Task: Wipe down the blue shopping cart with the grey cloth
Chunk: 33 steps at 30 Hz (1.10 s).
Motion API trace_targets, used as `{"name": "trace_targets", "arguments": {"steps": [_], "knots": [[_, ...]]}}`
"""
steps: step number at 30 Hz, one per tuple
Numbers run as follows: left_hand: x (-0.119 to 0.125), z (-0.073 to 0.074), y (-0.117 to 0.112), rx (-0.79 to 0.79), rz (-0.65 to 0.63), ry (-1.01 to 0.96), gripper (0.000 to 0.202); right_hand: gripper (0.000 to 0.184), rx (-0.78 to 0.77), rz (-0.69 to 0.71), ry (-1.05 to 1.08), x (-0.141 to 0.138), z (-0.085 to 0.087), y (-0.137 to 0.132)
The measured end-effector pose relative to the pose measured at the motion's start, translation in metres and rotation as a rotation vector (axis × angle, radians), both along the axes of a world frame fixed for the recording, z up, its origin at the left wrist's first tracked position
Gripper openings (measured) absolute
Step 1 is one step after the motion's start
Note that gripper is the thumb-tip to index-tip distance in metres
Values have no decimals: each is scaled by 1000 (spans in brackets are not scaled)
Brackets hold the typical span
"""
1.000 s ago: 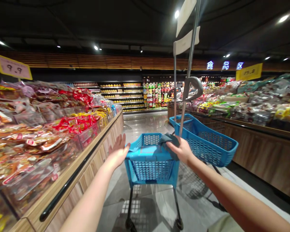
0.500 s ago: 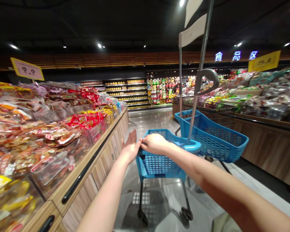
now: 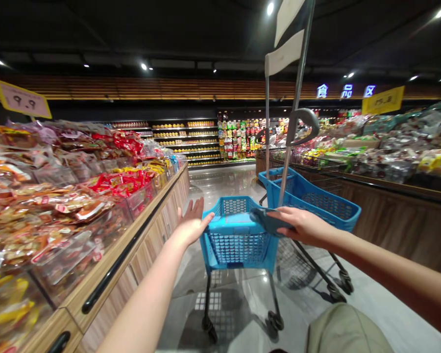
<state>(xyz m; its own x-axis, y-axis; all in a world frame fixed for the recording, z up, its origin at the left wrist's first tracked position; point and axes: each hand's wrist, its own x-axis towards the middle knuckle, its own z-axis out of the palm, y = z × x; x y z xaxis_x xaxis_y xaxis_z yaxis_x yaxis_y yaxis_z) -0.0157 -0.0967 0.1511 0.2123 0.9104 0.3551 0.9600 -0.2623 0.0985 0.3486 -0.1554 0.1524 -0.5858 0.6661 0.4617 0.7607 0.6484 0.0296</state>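
Observation:
A small blue shopping cart point(image 3: 238, 247) stands right in front of me, its light-blue handle point(image 3: 231, 224) running across the near side. My right hand point(image 3: 303, 225) presses a dark grey-blue cloth point(image 3: 267, 221) against the handle's right end, fingers stretched over it. At the other end, my left hand point(image 3: 191, 223) is open with fingers spread, its thumb lying against the handle's left corner.
A second blue cart point(image 3: 327, 203) stands close by on the right, with tall poles and white flags point(image 3: 284, 54). Bins of packaged snacks point(image 3: 77, 211) line the left side above a wooden counter point(image 3: 132, 255). Another goods display point(image 3: 397, 206) runs along the right. Shelves point(image 3: 187, 142) stand at the back.
My right hand has slid from the handle's left end to its right end, taking the cloth along. My left hand remains at the left corner. The view has shifted slightly.

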Motion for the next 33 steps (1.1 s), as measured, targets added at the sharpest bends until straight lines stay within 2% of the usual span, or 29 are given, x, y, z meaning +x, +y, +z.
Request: {"name": "trace_targets", "arguments": {"steps": [3,6,9,12,15,17,19,21,24,26,29,31,33], "knots": [[8,1,-3,22,7,36,78,43,68,-113,101,8,-9,-1],[28,1,-8,54,30,57,79,37,146,-219,217,-17,-19,4],[55,-1,-11,103,-38,64,76,36,212,-187,295,-50,-28,6],[70,-5,-12,153,-111,90,69,39,260,-62,272,-68,-34,3],[63,-4,-13,140,-85,119,67,43,256,113,173,-62,-36,2],[51,0,-13,96,-94,123,68,41,233,174,197,-47,-38,9],[39,4,-10,63,-111,119,68,37,170,131,350,-31,-45,22],[28,5,-6,50,-101,113,68,34,49,11,579,-17,-56,40],[13,2,4,52,-33,105,68,42,-112,-121,946,-4,-68,67],[5,-2,9,66,15,101,69,51,-109,-169,1199,-2,-65,84],[2,-4,6,128,82,78,73,61,41,-228,1500,-7,-46,105],[14,-3,-3,203,80,61,75,64,52,-193,1505,-19,-34,116],[35,-1,-14,275,20,57,74,67,-85,-119,1333,-40,-32,124]]}}
